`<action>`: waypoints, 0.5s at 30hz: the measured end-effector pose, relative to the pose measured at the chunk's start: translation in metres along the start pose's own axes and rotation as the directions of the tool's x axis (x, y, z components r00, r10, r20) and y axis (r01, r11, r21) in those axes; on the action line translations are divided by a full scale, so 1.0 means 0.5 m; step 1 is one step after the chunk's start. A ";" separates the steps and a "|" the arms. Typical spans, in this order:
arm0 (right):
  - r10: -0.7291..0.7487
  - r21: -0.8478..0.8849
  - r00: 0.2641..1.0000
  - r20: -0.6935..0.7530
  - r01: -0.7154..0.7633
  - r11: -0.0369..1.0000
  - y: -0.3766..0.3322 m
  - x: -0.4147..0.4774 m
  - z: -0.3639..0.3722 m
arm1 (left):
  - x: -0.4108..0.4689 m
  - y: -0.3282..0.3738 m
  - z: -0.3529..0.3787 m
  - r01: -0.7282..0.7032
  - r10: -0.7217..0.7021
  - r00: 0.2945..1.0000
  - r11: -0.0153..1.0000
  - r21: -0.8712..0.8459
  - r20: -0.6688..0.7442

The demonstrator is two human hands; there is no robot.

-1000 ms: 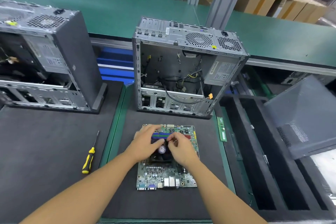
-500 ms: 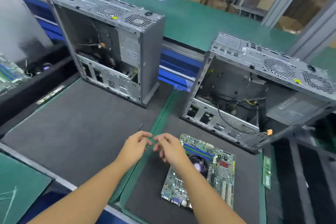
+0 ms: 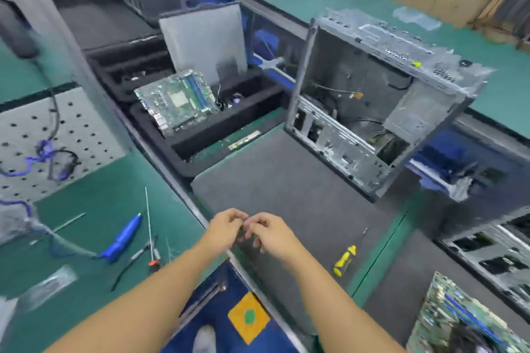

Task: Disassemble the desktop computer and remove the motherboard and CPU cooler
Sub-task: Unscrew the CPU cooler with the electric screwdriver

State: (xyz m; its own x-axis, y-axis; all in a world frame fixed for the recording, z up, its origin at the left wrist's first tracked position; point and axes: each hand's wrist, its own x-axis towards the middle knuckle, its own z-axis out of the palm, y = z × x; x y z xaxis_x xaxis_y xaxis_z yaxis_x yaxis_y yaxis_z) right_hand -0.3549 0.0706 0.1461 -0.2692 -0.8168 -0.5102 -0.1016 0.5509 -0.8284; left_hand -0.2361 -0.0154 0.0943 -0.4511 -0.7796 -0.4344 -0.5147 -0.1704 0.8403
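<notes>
Left of the grey mat (image 3: pixel 286 180): green surface (image 3: pixel 114 195) w/ a blue power screwdriver (image 3: pixel 123 238) and a thin long-shaft screwdriver (image 3: pixel 154 263), both near the mat's left edge.

Beyond the mat's far-left corner: black foam tray (image 3: pixel 183 163) holding a bare motherboard (image 3: pixel 175 102), w/ a grey side panel (image 3: pixel 203 40) upright behind it. A RAM stick (image 3: pixel 243 139) lies just off the mat's far-left edge.

Over the mat's near-left edge: left hand (image 3: pixel 225 228) and right hand (image 3: pixel 272 235), fingers curled, tips almost meeting. Too blurred to tell if they pinch anything.

Open mat runs from the hands to the open computer case (image 3: pixel 358 112), which stands on the mat's far-right part.

A yellow screwdriver (image 3: pixel 345 260) lies by the mat's near-right edge, next to the green strip (image 3: pixel 381 249).

Right of the mat, past the strip: second case (image 3: pixel 493 252) and, nearer, the second motherboard (image 3: pixel 447 312) w/ a dark, blurred CPU cooler (image 3: pixel 470 338), cut by the frame's bottom.

Vs 0.5 s ago: the hands were over the green strip, just beside the second motherboard. Now they're at the mat's opposite side, well apart from it. Fingers curled as before.
</notes>
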 end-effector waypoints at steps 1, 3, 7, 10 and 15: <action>0.001 -0.019 1.000 0.023 -0.001 1.000 -0.016 0.019 0.036 | 0.002 -0.022 -0.039 0.008 -0.008 1.000 1.000 0.019 -0.005; 0.007 -0.042 0.997 0.078 -0.004 0.999 -0.041 0.052 0.106 | 0.001 -0.068 -0.107 0.058 -0.057 0.998 0.995 0.082 -0.014; 0.028 -0.123 0.980 0.196 -0.004 0.992 -0.087 0.105 0.234 | -0.008 -0.171 -0.229 0.223 -0.122 0.963 0.863 0.454 -0.242; 0.040 -0.158 0.966 0.257 0.001 0.987 -0.104 0.139 0.305 | -0.012 -0.229 -0.304 0.295 -0.039 0.924 0.707 0.643 -0.381; 0.091 -0.204 0.944 0.316 -0.026 0.979 -0.102 0.167 0.380 | -0.008 -0.298 -0.389 0.465 -0.179 0.882 0.485 0.741 -0.436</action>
State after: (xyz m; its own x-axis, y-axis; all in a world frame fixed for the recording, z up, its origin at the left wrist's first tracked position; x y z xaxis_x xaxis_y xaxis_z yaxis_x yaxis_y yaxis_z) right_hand -0.1904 -0.0582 0.1016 0.0393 -0.7752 -0.6305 -0.2877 0.5955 -0.7501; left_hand -0.0157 -0.1042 0.0340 0.0124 -0.9200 -0.3918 -0.9994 0.0012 -0.0345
